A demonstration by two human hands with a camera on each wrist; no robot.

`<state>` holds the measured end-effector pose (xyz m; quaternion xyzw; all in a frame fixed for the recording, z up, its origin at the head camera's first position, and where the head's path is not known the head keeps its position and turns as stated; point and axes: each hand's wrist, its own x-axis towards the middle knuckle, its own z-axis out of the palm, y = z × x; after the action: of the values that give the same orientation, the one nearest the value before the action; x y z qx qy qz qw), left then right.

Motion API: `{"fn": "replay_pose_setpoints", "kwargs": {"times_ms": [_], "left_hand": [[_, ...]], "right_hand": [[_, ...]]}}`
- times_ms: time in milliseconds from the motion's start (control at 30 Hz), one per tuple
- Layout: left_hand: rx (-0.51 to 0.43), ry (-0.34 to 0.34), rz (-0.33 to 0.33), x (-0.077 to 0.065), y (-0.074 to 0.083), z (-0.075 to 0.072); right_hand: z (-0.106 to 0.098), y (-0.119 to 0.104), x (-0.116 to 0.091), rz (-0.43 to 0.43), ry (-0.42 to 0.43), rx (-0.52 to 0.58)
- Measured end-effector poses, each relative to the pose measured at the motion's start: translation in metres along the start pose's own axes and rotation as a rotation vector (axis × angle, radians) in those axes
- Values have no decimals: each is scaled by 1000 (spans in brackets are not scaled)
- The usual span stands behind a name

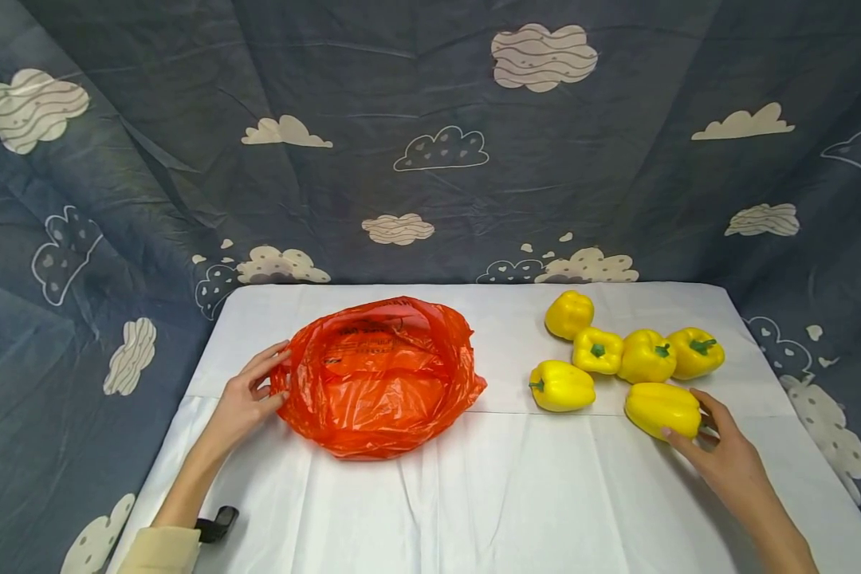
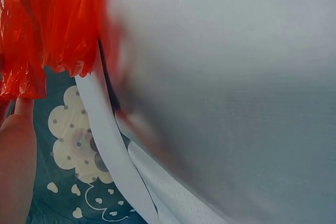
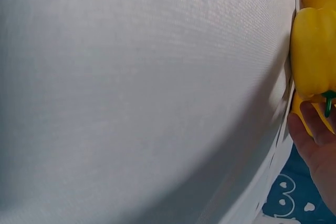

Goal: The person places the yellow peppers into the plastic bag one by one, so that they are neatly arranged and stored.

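Note:
A red plastic bag (image 1: 383,391) lies on the white cloth with its mouth spread wide. At its left rim, my left hand (image 1: 247,399) holds the film between fingers and thumb; red film (image 2: 63,24) hides the fingertips in the left wrist view. My right hand (image 1: 725,458) grips the near yellow bell pepper (image 1: 660,408) by its right end, thumb in front and fingers behind. This bell pepper (image 3: 313,51) shows its green stem toward the hand in the right wrist view, where the right hand (image 3: 317,145) is partly cut off.
Several other yellow bell peppers, among them a front-left one (image 1: 563,387) and a back one (image 1: 570,315), stand close together behind and left of the right hand. A patterned dark curtain (image 1: 430,199) rises behind the white-covered table (image 1: 531,494).

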<state>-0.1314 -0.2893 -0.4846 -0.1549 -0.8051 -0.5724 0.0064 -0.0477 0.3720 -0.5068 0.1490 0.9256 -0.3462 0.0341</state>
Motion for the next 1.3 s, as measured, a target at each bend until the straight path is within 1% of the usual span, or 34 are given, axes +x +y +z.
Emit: {"fn": "replay_pose_setpoints", "kwargs": {"times_ms": [100, 367, 533, 633, 833, 933, 1067, 1200, 1300], "left_hand": [[10, 10, -2, 0, 1, -2], [27, 32, -35, 1, 1, -12], [42, 45, -36, 1, 0, -17], [50, 47, -25, 1, -1, -18], [41, 48, -17, 4, -3, -21], [29, 51, -19, 5, -3, -22], [17, 65, -36, 5, -3, -23], [15, 84, -58, 5, -2, -24], [2, 95, -60, 6, -2, -24]], "right_hand": [[1, 0, 0, 6, 5, 4], [3, -1, 0, 13, 25, 32], [6, -3, -1, 31, 40, 44], [7, -4, -1, 60, 51, 68], [8, -11, -2, 149, 74, 155], [6, -16, -5, 163, 101, 193], [5, -29, -10, 124, 136, 222], [3, -48, -15, 32, 176, 243], [2, -63, -19, -40, 201, 275]]}}
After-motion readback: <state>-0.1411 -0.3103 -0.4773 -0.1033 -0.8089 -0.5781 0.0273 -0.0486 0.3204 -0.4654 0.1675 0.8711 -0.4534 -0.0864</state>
